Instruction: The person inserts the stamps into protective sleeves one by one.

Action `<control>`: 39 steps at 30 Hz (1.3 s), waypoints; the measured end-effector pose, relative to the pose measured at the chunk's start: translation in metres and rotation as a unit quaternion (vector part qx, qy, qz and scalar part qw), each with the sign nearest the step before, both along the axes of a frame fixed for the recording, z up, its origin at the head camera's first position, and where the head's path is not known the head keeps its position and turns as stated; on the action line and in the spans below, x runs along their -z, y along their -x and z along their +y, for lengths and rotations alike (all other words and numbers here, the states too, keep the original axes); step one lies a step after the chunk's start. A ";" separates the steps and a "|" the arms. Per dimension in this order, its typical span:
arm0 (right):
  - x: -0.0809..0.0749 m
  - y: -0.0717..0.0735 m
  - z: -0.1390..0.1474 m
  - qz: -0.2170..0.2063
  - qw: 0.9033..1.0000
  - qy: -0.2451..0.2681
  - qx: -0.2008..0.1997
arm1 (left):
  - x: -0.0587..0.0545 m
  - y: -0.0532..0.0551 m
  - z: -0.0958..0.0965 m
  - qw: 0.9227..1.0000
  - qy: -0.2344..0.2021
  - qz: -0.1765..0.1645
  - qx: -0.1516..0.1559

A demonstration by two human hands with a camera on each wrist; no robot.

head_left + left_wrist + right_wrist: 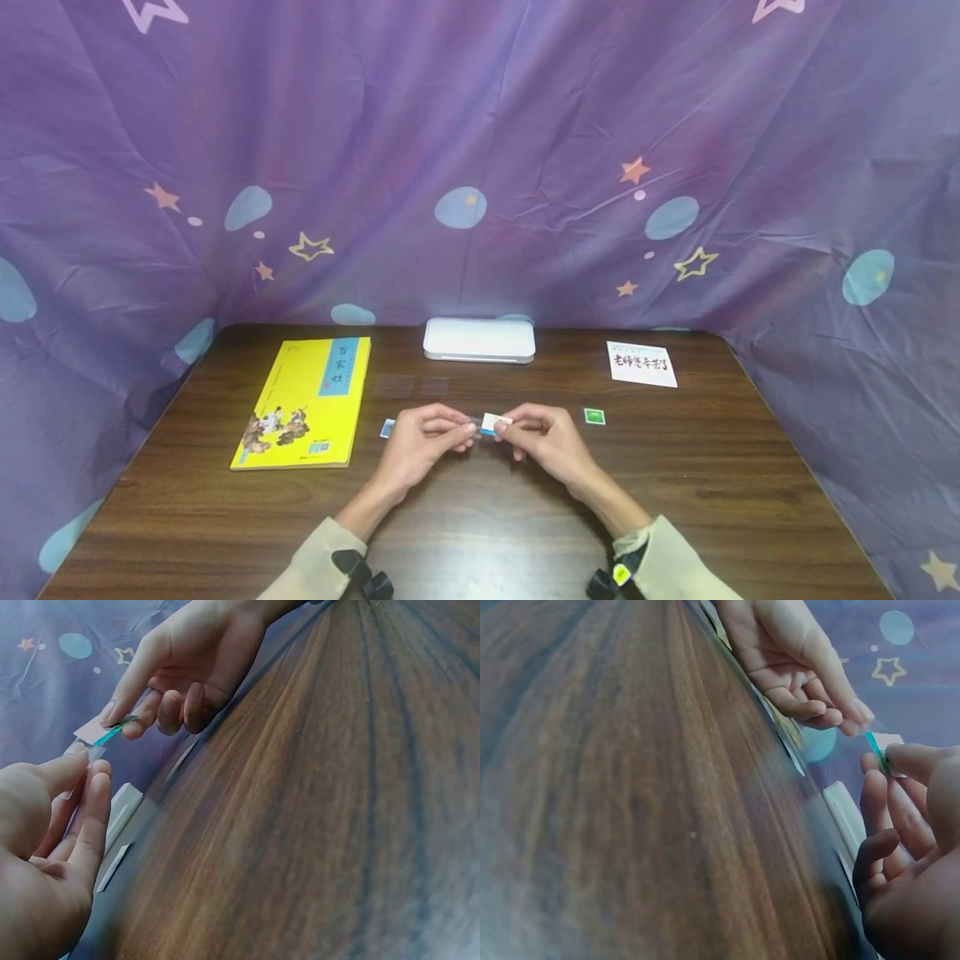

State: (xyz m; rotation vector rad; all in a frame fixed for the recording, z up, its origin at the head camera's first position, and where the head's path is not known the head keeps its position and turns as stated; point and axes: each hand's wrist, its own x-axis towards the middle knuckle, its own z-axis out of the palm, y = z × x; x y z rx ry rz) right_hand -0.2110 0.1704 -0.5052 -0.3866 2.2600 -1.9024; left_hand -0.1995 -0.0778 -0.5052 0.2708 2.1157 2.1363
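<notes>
Head view: small white card (495, 422) held between both hands, off the table (712, 483). Blue strip on near edge, faint print on face. Right hand (551, 443) pinches it, thumb against fingers; left hand (422, 443) pinches a clear film (97, 754) at the card's left side. Remaining fingers loosely curled on both. Step looks like fitting or parting card and film, can't tell which; next move likely needs steady pinches, edges aligned. Around: 1 blue card (387, 428), 1 green card (595, 416), white case (480, 340) beyond.

Purple star-printed fabric (390, 142) hangs behind and beside a dark brown wood-grain surface (712, 492). White light reflects off its near part.
</notes>
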 end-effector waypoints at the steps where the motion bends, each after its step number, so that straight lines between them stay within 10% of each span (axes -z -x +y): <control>1: 0.000 0.000 0.000 0.000 1.000 -0.002 0.001 | 0.000 0.000 0.000 1.000 -0.003 -0.003 0.000; 39: -0.002 -0.002 -0.001 0.011 0.998 -0.036 0.046 | 0.002 0.000 0.001 0.999 -0.031 -0.031 -0.010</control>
